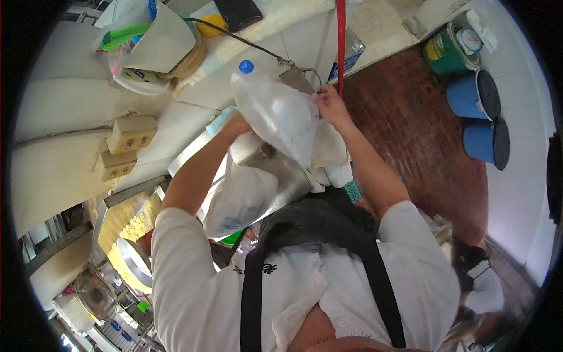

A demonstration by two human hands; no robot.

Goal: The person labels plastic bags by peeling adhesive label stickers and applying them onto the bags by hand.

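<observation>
A translucent white plastic bag (278,114) is spread out between my two hands above the steel counter. My left hand (238,124) grips the bag's left side, its fingertips hidden behind the plastic. On the opposite side, the fingers of my right hand (333,107) are pinched together at the bag's edge. A second white plastic bag (243,196) hangs below my left forearm, close to my apron. Next to my left hand is a light blue cloth or packet (221,120). A blue cap (246,67) shows just above the bag.
A red strap (341,47) hangs in front of a clear container with a blue label (350,50). Blue buckets (469,97) and a green tub (441,53) stand on the brown floor at right. A ledge at the top holds a white bin (164,44) and a black phone-like object (239,13).
</observation>
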